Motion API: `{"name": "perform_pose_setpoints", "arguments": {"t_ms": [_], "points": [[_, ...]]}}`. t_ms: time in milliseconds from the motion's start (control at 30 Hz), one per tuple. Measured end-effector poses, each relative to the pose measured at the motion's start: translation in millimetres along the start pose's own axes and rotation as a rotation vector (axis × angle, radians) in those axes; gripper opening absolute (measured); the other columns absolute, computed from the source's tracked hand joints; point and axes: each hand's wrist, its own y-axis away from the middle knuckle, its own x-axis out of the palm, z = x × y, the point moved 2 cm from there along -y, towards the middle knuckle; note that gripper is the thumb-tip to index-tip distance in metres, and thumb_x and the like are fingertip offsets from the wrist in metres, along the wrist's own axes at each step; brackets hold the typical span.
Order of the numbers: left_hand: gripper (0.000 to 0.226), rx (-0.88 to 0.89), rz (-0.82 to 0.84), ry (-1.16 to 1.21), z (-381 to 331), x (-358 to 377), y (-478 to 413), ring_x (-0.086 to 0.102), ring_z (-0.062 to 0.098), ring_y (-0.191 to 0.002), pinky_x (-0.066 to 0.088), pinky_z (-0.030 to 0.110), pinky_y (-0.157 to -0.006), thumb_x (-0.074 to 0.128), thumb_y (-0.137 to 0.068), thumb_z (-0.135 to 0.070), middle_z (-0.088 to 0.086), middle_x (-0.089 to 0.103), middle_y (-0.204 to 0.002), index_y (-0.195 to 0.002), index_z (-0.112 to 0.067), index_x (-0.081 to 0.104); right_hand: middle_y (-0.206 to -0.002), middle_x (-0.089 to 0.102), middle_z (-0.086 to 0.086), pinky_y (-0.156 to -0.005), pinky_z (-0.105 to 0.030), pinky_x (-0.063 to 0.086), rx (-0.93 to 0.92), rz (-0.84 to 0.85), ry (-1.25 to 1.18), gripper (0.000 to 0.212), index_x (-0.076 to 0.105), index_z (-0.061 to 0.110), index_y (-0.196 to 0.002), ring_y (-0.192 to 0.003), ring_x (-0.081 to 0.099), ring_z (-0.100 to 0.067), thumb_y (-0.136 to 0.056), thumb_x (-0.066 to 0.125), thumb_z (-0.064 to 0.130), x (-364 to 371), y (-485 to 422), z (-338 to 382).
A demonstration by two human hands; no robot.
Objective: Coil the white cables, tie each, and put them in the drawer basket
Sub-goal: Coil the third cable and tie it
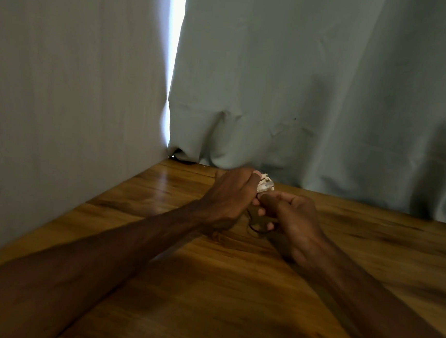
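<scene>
Left hand fingers curled round white cable bundle, held above wooden table, right hand fingertips pinched the bundle's lower edge, thin dark loop hung between hands, grey curtain behind.

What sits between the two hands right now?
Head view: the coiled cable, gripped by the left hand, fills the gap up top; below it a thin dark loop runs to the right hand.

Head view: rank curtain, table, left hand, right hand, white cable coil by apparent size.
1. curtain
2. table
3. left hand and right hand, about alike, no ranking
4. white cable coil, mostly hidden in the left hand
</scene>
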Motion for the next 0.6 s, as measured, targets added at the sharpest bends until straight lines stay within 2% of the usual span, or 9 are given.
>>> {"name": "perform_pose_setpoints", "arguments": {"t_ms": [67,100,167,200,233,300,367,500,600], "points": [[0.057,0.054,-0.024,-0.148,-0.5,-4.2,-0.6,0.052,0.029,-0.123,0.029,0.04,-0.099,0.017,-0.102,-0.033,0.011,0.058,-0.134,-0.138,-0.008,0.054,-0.074,0.07,-0.008,-0.062,-0.036,0.048,0.03,-0.002,-0.071,0.013,0.079,0.003,-0.095,-0.052,0.057,-0.012,-0.094,0.068,0.01,4.9,0.3,-1.0],[0.061,0.097,-0.042,-0.195,-4.7,-7.2,0.8,0.054,0.032,-0.122,0.031,0.044,-0.098,0.016,-0.1,-0.034,0.014,0.057,-0.136,-0.14,-0.004,0.052,-0.074,0.069,-0.008,-0.061,-0.034,0.048,0.054,-0.007,-0.106,0.013,0.079,0.005,-0.096,-0.053,0.057,-0.012,-0.094,0.068,0.01,7.0,0.4,-2.0],[0.062,0.148,0.085,-0.261,-6.0,-8.4,5.3,0.066,0.042,-0.101,0.044,0.052,-0.085,0.02,-0.104,-0.034,0.024,0.065,-0.121,-0.128,0.006,0.06,-0.072,0.066,-0.006,-0.053,-0.026,0.046,0.101,-0.008,-0.153,0.014,0.079,0.009,-0.102,-0.054,0.055,-0.012,-0.095,0.066,0.01,9.7,1.3,-3.5],[0.06,0.17,0.075,-0.271,-4.1,-6.2,4.4,0.068,0.044,-0.091,0.048,0.053,-0.078,0.022,-0.105,-0.033,0.026,0.067,-0.112,-0.121,0.009,0.063,-0.071,0.065,-0.004,-0.049,-0.023,0.045,0.119,0.001,-0.172,0.017,0.078,0.011,-0.105,-0.055,0.055,-0.011,-0.095,0.065,0.01,10.4,1.0,-4.6],[0.058,0.165,0.033,-0.242,-2.8,-3.8,1.6,0.068,0.044,-0.09,0.047,0.052,-0.077,0.024,-0.104,-0.031,0.025,0.067,-0.109,-0.118,0.009,0.063,-0.071,0.066,-0.001,-0.046,-0.021,0.045,0.135,0.012,-0.192,0.02,0.077,0.013,-0.109,-0.057,0.055,-0.009,-0.096,0.064,0.009,11.0,0.7,-5.5],[0.054,0.17,0.003,-0.316,-8.8,-4.3,0.3,0.064,0.04,-0.099,0.034,0.045,-0.081,0.022,-0.101,-0.028,0.021,0.065,-0.115,-0.123,0.004,0.061,-0.075,0.067,0.003,-0.045,-0.019,0.044,0.157,0.049,-0.237,0.023,0.075,0.015,-0.114,-0.061,0.055,-0.006,-0.096,0.061,0.009,11.6,0.5,-6.5],[0.048,0.15,-0.036,-0.327,-11.1,-8.3,-0.6,0.062,0.037,-0.103,0.027,0.042,-0.081,0.024,-0.104,-0.024,0.018,0.063,-0.118,-0.126,0.001,0.058,-0.076,0.063,0.004,-0.043,-0.017,0.041,0.17,0.104,-0.304,0.022,0.072,0.012,-0.112,-0.061,0.05,-0.005,-0.097,0.056,0.008,13.9,1.6,-6.0],[0.041,0.185,-0.044,-0.368,-11.4,-5.4,0.7,0.062,0.037,-0.072,0.029,0.041,-0.066,0.032,-0.099,-0.017,0.021,0.065,-0.098,-0.107,0.006,0.065,-0.072,0.056,0.005,-0.044,-0.016,0.035,0.13,0.144,-0.445,0.019,0.067,0.011,-0.096,-0.061,0.045,-0.004,-0.097,0.049,0.005,20.7,6.0,-1.8],[0.037,0.212,-0.1,-0.414,-9.5,-0.6,-2.6,0.059,0.034,-0.066,0.032,0.039,-0.064,0.032,-0.099,-0.011,0.022,0.063,-0.097,-0.1,0.005,0.065,-0.07,0.055,0.006,-0.044,-0.017,0.033,0.087,0.117,-0.463,0.014,0.064,0.013,-0.089,-0.059,0.044,-0.004,-0.097,0.053,0.011,21.7,6.1,-0.6]]}}
